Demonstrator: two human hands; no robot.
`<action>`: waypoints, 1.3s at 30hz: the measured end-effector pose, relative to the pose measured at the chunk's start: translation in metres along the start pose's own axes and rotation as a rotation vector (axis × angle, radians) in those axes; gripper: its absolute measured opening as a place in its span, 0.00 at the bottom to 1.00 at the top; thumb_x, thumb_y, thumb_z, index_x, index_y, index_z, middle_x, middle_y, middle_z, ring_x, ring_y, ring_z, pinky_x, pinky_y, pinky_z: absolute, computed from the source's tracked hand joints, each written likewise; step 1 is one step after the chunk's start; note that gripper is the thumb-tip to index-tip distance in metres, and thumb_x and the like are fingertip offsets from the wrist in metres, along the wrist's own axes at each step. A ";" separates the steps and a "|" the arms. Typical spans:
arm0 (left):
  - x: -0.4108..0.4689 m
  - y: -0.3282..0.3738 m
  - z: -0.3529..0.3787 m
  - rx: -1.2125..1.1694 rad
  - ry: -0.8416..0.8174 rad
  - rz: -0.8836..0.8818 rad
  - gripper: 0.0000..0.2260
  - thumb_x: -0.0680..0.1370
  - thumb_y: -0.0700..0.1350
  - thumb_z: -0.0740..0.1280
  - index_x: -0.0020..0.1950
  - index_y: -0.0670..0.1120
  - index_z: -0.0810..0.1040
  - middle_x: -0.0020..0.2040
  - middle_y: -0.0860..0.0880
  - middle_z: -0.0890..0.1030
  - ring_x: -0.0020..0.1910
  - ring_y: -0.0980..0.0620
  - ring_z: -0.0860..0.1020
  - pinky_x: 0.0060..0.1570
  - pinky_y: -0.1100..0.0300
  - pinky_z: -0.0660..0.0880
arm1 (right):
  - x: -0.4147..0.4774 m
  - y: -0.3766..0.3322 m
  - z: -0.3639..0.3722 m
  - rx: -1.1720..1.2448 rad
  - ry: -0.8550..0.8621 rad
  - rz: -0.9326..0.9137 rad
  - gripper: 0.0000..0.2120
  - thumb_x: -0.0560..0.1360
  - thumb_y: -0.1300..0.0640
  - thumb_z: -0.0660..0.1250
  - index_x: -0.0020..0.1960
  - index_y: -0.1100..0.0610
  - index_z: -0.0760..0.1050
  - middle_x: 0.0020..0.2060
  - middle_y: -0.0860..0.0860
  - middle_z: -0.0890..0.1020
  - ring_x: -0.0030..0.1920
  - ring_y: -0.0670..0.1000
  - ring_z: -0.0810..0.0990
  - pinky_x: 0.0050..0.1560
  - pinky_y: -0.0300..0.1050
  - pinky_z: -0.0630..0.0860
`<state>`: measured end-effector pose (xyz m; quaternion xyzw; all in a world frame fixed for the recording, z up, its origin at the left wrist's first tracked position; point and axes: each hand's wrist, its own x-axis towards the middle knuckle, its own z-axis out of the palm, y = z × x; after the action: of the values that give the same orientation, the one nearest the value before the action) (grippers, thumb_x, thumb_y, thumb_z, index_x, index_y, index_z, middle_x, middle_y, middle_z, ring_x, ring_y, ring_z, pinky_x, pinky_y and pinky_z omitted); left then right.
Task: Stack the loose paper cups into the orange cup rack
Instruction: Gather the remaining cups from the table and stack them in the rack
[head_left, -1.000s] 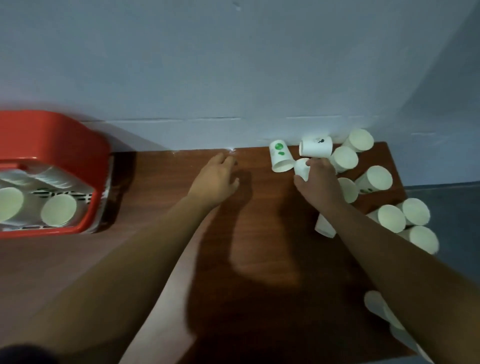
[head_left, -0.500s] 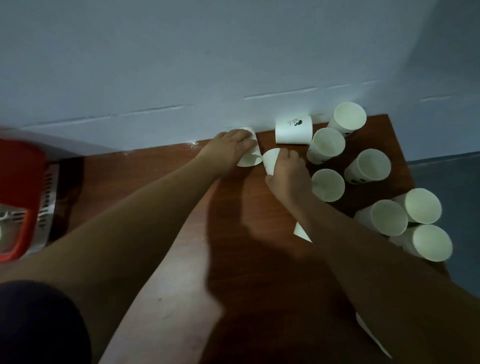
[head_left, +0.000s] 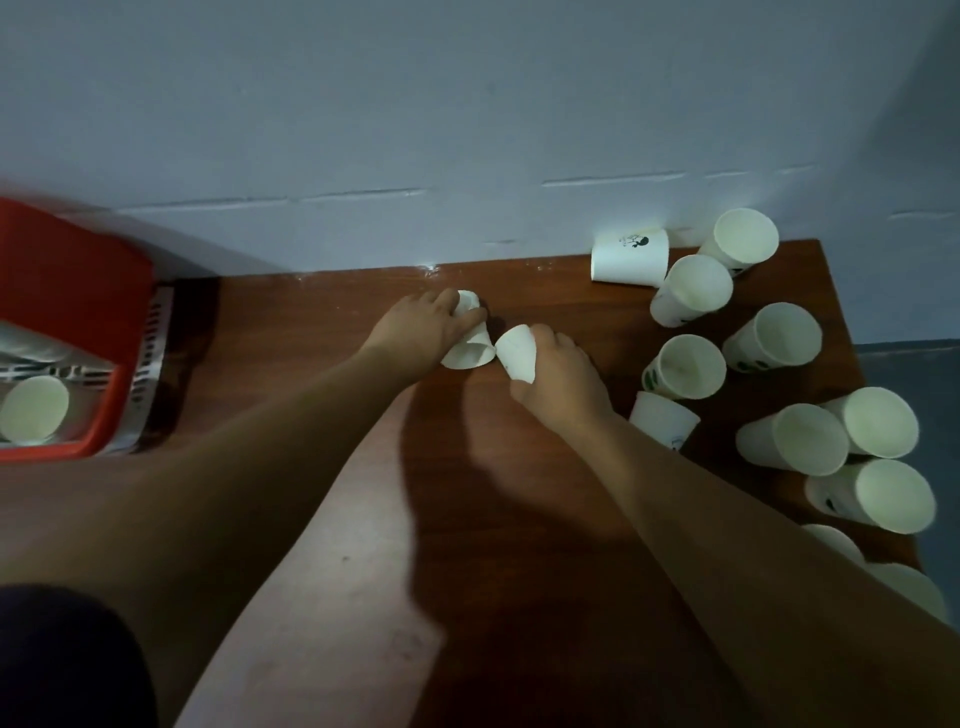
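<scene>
My left hand (head_left: 423, 327) grips a white paper cup (head_left: 470, 349) lying on its side, mouth toward me. My right hand (head_left: 558, 371) holds a second paper cup (head_left: 517, 351) just to the right of it, the two cups almost touching over the middle of the brown table (head_left: 519, 519). Several loose paper cups lie on their sides at the right, among them one (head_left: 685, 366) close to my right wrist and a printed one (head_left: 629, 257) against the wall. The orange cup rack (head_left: 78, 291) stands at the far left with a cup (head_left: 34, 408) inside.
A grey wall (head_left: 467, 130) runs along the table's far edge. The table's right edge (head_left: 862, 395) lies just beyond the loose cups, with dark floor past it. A metal grille (head_left: 150, 353) forms the rack's right side.
Both hands have moved left with their cups, away from the pile, and the cups have come closer together. The view has shifted, so more of the orange rack shows.
</scene>
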<state>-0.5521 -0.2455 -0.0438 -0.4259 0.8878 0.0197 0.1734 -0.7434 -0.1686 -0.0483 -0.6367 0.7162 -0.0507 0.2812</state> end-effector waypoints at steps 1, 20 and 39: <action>-0.005 -0.003 0.004 0.004 0.069 0.010 0.29 0.77 0.44 0.70 0.75 0.49 0.63 0.62 0.41 0.70 0.62 0.40 0.72 0.54 0.49 0.72 | -0.001 -0.002 0.001 0.030 0.022 0.000 0.31 0.70 0.51 0.73 0.69 0.55 0.65 0.62 0.56 0.75 0.61 0.58 0.74 0.55 0.52 0.74; -0.250 -0.039 0.008 -1.376 0.585 -0.697 0.30 0.71 0.58 0.76 0.70 0.57 0.68 0.63 0.60 0.76 0.62 0.59 0.77 0.61 0.50 0.77 | -0.062 -0.167 0.003 0.474 -0.064 -0.200 0.31 0.68 0.48 0.72 0.70 0.42 0.70 0.59 0.50 0.75 0.59 0.48 0.74 0.60 0.46 0.74; -0.420 -0.211 0.036 -1.125 0.850 -0.947 0.30 0.72 0.41 0.75 0.71 0.47 0.68 0.64 0.54 0.67 0.66 0.54 0.69 0.62 0.62 0.70 | -0.103 -0.359 0.073 0.361 -0.004 -0.275 0.30 0.69 0.53 0.75 0.64 0.56 0.64 0.56 0.51 0.72 0.57 0.52 0.75 0.46 0.40 0.72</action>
<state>-0.1382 -0.0587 0.0826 -0.7465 0.4635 0.2220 -0.4226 -0.3888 -0.1176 0.0805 -0.6678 0.6015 -0.2144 0.3825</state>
